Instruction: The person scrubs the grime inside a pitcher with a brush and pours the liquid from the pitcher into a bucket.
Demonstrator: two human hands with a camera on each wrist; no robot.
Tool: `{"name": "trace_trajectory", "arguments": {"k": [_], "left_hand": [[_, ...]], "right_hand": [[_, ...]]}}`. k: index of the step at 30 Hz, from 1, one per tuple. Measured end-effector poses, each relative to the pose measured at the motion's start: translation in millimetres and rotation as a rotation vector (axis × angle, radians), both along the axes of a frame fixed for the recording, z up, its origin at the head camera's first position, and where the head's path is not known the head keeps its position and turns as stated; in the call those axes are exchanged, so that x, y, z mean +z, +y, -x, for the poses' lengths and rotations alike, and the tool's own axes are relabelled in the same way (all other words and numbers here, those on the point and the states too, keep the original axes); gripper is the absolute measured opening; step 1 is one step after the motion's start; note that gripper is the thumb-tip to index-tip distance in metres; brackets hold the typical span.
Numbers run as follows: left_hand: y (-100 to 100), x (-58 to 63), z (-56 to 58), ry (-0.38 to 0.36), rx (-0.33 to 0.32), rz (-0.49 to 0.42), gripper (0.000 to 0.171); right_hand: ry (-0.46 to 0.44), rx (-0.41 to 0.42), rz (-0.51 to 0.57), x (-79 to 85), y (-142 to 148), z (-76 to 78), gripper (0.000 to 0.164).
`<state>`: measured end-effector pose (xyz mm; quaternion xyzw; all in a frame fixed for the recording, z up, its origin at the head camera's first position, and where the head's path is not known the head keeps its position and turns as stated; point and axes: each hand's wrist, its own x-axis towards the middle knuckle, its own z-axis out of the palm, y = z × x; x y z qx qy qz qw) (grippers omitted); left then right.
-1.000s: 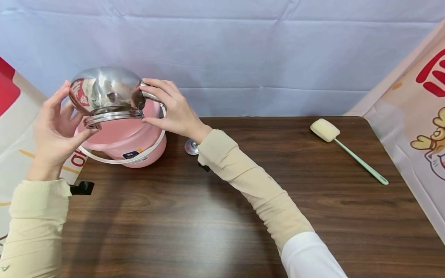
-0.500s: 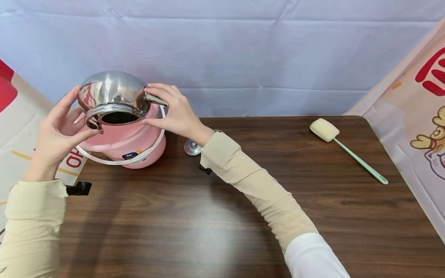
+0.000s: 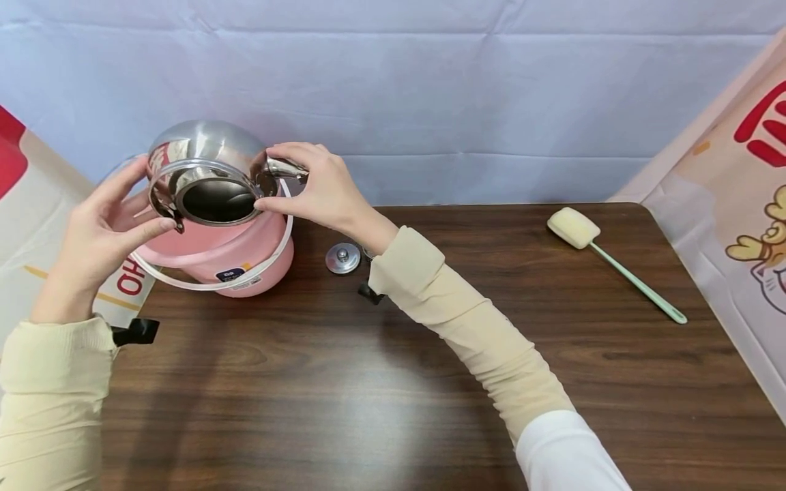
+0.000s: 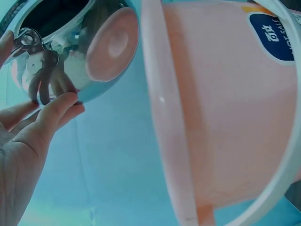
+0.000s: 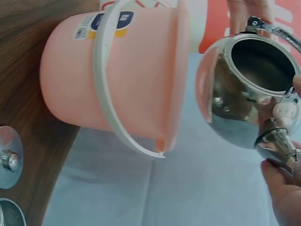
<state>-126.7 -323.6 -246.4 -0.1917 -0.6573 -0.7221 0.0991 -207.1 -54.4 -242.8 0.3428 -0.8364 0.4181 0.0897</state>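
Observation:
A shiny steel teapot (image 3: 209, 143) is tilted over the pink bucket (image 3: 270, 252), its dark round mouth facing my side. My left hand (image 3: 98, 239) holds its left side, fingers on the body and thumb by the handle hinge. The right hand (image 3: 331, 184) grips the spout (image 5: 277, 141) side, with the thumb at the mouth's rim. In the left wrist view, the left fingertips press against the polished body (image 4: 70, 56). The bucket's white handle (image 5: 101, 70) hangs down across its front. The teapot's lid (image 3: 342, 258) lies on the table, right of the bucket.
A sponge brush (image 3: 574, 228) with a green handle lies at the table's right. Beside the lid, a small metal cup-like piece (image 5: 10, 216) shows partly in the right wrist view. Pale cloth (image 3: 430, 102) hangs behind the table (image 3: 368, 382), with printed cloths on both sides.
The teapot has turned so its mouth, hidden at first, faces my side. Both hands moved with it, the right one shifting slightly rightward. The lid has come fully into view.

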Motion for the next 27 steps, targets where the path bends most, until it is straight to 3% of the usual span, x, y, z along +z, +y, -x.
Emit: {"name": "trace_trajectory", "arguments": {"k": [6,14,20,27], "left_hand": [[5.0,7.9,-0.8,-0.045,0.052,0.115,0.067],[15.1,16.1,-0.8,-0.035,-0.004,0.189,0.057],[25.6,21.5,-2.2,-0.082,0.069,0.352,0.053],[40.1,19.2,-3.8,-0.118,-0.011,0.229,0.046]], "right_hand": [[-0.063,-0.031,0.012,9.1,11.7,-8.0,0.065],[-0.156,-0.062,0.09,17.6,26.8,-19.0,0.06],[-0.194,-0.091,0.11,21.6,39.6,-26.6,0.057],[-0.247,-0.124,0.093,24.3,53.9,-34.3,0.055]]}}
